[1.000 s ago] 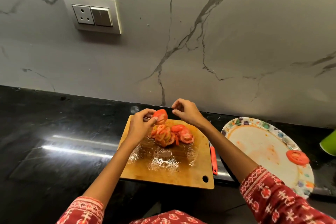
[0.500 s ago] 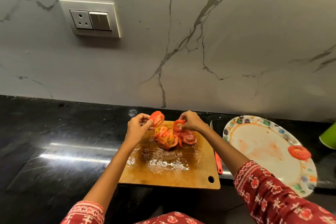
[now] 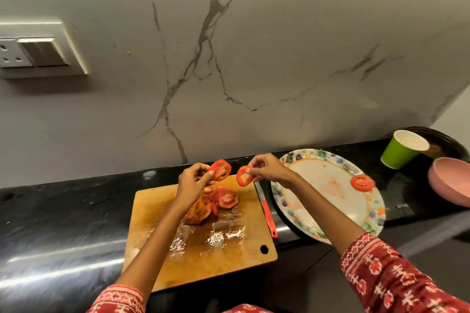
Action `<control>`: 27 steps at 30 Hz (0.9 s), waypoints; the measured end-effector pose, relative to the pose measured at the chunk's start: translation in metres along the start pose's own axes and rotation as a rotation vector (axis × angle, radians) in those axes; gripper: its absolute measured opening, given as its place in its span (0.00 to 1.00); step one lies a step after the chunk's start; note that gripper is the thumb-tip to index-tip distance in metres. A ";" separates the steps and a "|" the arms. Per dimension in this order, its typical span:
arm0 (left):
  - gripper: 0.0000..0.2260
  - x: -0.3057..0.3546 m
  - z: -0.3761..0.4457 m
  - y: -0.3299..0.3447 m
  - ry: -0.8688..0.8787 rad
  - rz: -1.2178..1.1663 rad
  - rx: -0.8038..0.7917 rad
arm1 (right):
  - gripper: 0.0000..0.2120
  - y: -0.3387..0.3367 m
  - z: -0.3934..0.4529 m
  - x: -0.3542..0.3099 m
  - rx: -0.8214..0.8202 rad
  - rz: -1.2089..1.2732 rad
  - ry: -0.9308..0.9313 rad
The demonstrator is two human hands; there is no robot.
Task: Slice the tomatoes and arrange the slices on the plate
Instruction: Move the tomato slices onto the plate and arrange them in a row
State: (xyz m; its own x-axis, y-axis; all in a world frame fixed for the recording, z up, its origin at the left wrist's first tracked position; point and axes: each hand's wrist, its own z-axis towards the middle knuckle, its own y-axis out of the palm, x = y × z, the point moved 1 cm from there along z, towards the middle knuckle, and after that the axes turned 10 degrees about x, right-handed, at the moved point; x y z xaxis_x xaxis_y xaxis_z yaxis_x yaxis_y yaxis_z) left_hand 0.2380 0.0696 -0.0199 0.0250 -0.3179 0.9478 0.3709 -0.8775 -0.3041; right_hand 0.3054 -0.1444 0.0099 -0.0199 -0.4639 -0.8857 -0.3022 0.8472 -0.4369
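Observation:
A wet wooden cutting board (image 3: 223, 256) lies on the black counter with a pile of tomato slices (image 3: 212, 204) at its far end. My left hand (image 3: 193, 183) pinches one tomato slice (image 3: 220, 170) above the board's far edge. My right hand (image 3: 267, 169) pinches a ring-shaped tomato slice (image 3: 243, 176) just to the right of it, near the board's far right corner. A patterned paper plate (image 3: 330, 201) sits to the right of the board, with a single tomato slice (image 3: 362, 182) near its right rim.
A red-handled knife (image 3: 267, 211) lies between board and plate. A green paper cup (image 3: 403, 148) and a pink bowl (image 3: 450, 183) stand at the far right, a dark round dish behind them. A marble wall with a socket plate (image 3: 38, 51) rises behind the counter.
My right hand picked a ring slice off the pile and lifted it rightward toward the plate. My left hand kept its slice raised. The camera view swung to the right.

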 end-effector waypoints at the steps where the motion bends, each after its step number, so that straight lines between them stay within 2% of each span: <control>1: 0.03 0.002 0.001 0.009 0.007 0.004 -0.020 | 0.03 -0.009 -0.004 0.004 0.018 -0.012 0.011; 8: 0.07 0.029 0.008 0.095 -0.015 -0.024 -0.170 | 0.08 -0.092 -0.023 0.042 0.217 -0.054 0.071; 17: 0.06 0.052 -0.010 0.206 -0.121 -0.072 -0.309 | 0.06 -0.229 -0.041 0.118 0.443 -0.153 0.192; 19: 0.06 0.055 -0.016 0.230 -0.127 -0.072 -0.328 | 0.07 -0.253 -0.042 0.136 0.439 -0.161 0.221; 27: 0.05 0.064 -0.029 0.291 -0.127 0.002 -0.363 | 0.05 -0.262 -0.032 0.171 0.371 -0.233 0.295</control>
State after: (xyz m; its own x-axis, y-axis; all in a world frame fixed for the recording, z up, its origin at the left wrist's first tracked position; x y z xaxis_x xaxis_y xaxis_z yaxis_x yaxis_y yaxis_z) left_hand 0.3200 -0.2165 -0.0501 0.1484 -0.2924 0.9447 0.0182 -0.9543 -0.2982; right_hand 0.3508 -0.4538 -0.0219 -0.2757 -0.6590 -0.6998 0.0260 0.7226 -0.6908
